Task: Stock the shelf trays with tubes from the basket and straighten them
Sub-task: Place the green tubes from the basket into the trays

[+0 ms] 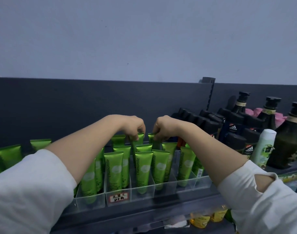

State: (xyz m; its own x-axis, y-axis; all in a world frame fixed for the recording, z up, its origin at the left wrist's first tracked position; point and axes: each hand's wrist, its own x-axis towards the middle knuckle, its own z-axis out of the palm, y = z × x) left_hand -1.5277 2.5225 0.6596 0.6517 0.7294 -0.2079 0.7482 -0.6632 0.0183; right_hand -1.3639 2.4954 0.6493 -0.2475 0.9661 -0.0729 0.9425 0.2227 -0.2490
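Observation:
Several green Chamomile tubes (114, 169) stand upright in clear plastic shelf trays (166, 184) on the top shelf. My left hand (132, 126) reaches over the rows and pinches the top edge of a rear tube (139, 138). My right hand (162, 126) pinches the top of a neighbouring rear tube (150, 137) just to its right. Both hands sit close together above the back of the trays. More green tubes (8, 154) stand at the far left. The basket is out of view.
Dark shower-gel bottles (232, 130), tall pump bottles (289, 137) and a white bottle (265, 147) crowd the shelf to the right. A dark back panel (60, 107) rises behind the trays. A handwritten label (119, 197) sits on one tray front. Yellow bottles (206, 217) stand on the shelf below.

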